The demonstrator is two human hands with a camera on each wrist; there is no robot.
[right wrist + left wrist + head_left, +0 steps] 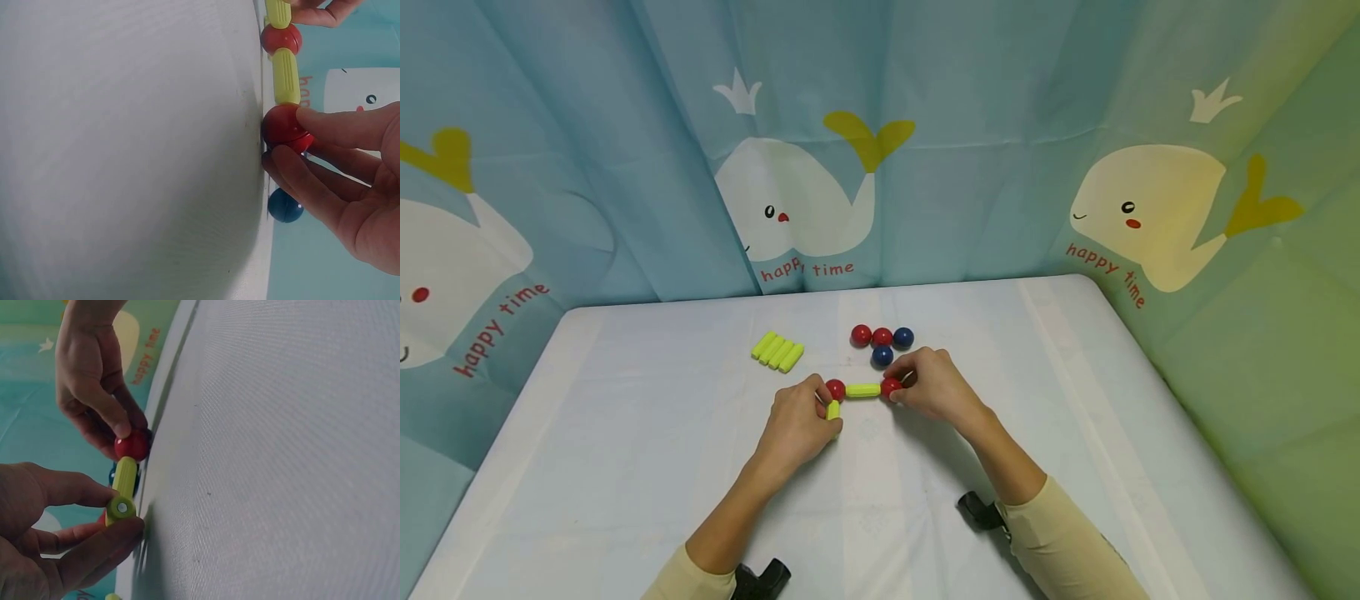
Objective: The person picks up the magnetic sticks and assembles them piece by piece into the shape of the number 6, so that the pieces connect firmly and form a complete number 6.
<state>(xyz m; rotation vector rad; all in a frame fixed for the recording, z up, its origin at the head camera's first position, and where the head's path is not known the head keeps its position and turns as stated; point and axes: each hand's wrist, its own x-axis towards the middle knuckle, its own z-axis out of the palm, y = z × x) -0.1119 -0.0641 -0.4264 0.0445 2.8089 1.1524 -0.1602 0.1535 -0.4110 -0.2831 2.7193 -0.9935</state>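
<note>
Two red balls and two yellow-green rods are joined in an L. My left hand [796, 423] pinches the near rod [833, 410] between thumb and fingers. In the left wrist view that rod's end [122, 507] faces the camera, with a round silvery centre. The rod meets the left red ball [836, 388]. From there a second rod [862, 390] runs right to the other red ball [890, 387]. My right hand [936, 387] grips this right ball [285, 128] with thumb and fingertips.
Behind my hands, two loose red balls [861, 336] and two blue balls [903, 337] sit in a cluster. Several spare yellow-green rods [778, 351] lie side by side at the back left. A whale-print curtain [970, 183] surrounds the white-covered table [625, 442].
</note>
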